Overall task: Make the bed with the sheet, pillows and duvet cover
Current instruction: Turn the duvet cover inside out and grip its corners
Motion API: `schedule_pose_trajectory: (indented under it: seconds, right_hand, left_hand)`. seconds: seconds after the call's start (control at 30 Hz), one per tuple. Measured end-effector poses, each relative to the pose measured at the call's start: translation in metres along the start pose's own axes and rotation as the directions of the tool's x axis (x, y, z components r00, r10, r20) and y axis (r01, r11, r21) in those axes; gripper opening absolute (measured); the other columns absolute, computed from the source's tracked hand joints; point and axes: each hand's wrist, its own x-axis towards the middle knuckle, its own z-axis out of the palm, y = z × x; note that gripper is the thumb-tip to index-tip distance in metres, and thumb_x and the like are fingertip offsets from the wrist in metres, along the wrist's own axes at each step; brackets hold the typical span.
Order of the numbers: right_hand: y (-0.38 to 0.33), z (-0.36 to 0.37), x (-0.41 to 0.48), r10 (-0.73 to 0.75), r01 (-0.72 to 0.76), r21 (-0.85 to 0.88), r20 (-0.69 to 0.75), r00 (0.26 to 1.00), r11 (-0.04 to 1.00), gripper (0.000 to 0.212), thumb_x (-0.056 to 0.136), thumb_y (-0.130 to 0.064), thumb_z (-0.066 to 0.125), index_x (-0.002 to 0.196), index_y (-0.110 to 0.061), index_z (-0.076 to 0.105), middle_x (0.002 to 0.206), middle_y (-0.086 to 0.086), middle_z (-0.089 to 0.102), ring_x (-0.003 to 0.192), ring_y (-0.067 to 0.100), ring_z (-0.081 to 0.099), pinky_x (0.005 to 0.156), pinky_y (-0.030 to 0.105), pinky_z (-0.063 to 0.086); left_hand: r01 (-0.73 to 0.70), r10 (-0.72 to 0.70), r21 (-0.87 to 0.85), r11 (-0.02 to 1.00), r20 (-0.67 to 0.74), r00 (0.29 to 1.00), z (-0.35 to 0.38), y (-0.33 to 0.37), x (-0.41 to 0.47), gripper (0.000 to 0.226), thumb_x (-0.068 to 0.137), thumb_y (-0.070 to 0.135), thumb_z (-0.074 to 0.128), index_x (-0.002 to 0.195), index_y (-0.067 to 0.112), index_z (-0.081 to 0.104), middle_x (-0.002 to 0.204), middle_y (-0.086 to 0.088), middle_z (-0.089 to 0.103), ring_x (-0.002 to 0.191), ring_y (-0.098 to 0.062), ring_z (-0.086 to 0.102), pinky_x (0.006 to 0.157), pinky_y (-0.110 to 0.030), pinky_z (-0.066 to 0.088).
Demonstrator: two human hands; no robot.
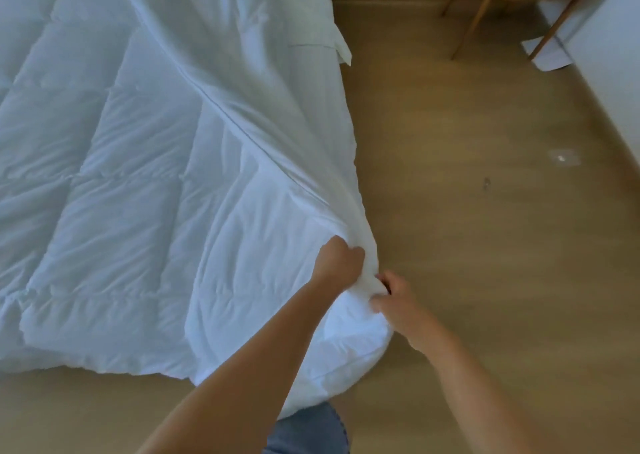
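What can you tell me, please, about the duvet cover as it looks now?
The duvet cover is thin, smooth white fabric, creased, with a long seam running diagonally. It drapes over the right side of the quilted duvet and gathers into a bunch at the near corner, where the left hand and right hand both grip it.

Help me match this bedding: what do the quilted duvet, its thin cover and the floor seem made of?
The duvet: matt white fabric, padded; puffy stitched boxes suggest fibre or down fill. The duvet cover: thin matt woven cloth, probably cotton; it drapes and creases finely. The floor: pale wood or wood-look laminate, slight sheen, faint plank grain.
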Motion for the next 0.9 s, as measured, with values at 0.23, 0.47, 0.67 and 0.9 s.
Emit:
schedule_pose_trajectory:
  seconds: [0.23, 0.47, 0.67, 0.9]
  right_hand:
    - [-0.081, -0.138, 0.129, -0.160, 0.151, -0.413, 0.013, 0.987, 0.898, 0.076, 0.076, -0.040, 0.070, 0.138, -0.029, 0.028, 0.128, -0.004, 0.029, 0.114, 0.016, 0.039, 0.089, 0.033, 0.040]
    - [-0.095, -0.177, 0.203, -0.231, 0.223, -0.603, 0.066, 0.971, 0.766, 0.018, 0.086, -0.009, 0.041, 0.098, -0.016, 0.051, 0.091, 0.003, 0.060, 0.085, 0.027, 0.058, 0.073, 0.036, 0.049]
    - [-0.105, -0.247, 0.220, -0.230, 0.346, -0.244, 0.401, 0.887, 0.906, 0.040, 0.085, -0.002, 0.045, 0.097, -0.040, 0.052, 0.088, -0.024, 0.062, 0.085, -0.008, 0.058, 0.064, 0.005, 0.042]
    - [-0.199, -0.346, 0.328, -0.113, 0.270, -0.223, 0.537, 0.836, 0.937, 0.021, 0.087, -0.009, 0.058, 0.097, -0.026, 0.051, 0.102, -0.004, 0.059, 0.093, 0.011, 0.057, 0.078, 0.022, 0.045]
  left_hand:
    - [-0.144, 0.107, 0.361, 0.922, 0.122, 0.987, 0.138, 0.079, 0.041, 0.025, 0.097, 0.027, 0.041, 0.090, 0.006, 0.055, 0.098, -0.015, 0.065, 0.095, -0.031, 0.061, 0.071, -0.028, 0.037]
    - [0.184, -0.188, 0.044, 0.982, 0.154, 0.970, 0.117, 0.127, 0.082, 0.029, 0.074, 0.043, 0.058, 0.084, 0.016, 0.062, 0.078, 0.003, 0.061, 0.074, -0.016, 0.056, 0.067, -0.028, 0.042]
    - [0.207, -0.425, -0.637, 0.742, -0.209, 0.881, 0.053, 0.209, 0.205, 0.091, 0.071, 0.058, 0.067, 0.142, 0.014, 0.031, 0.132, -0.004, 0.047, 0.114, -0.027, 0.052, 0.079, -0.038, 0.045]
    - [0.305, -0.363, -0.197, 0.932, -0.538, 0.760, 0.105, 0.292, 0.294, 0.036, 0.086, 0.017, 0.044, 0.122, 0.013, 0.048, 0.112, -0.009, 0.060, 0.092, -0.027, 0.053, 0.073, -0.031, 0.039]
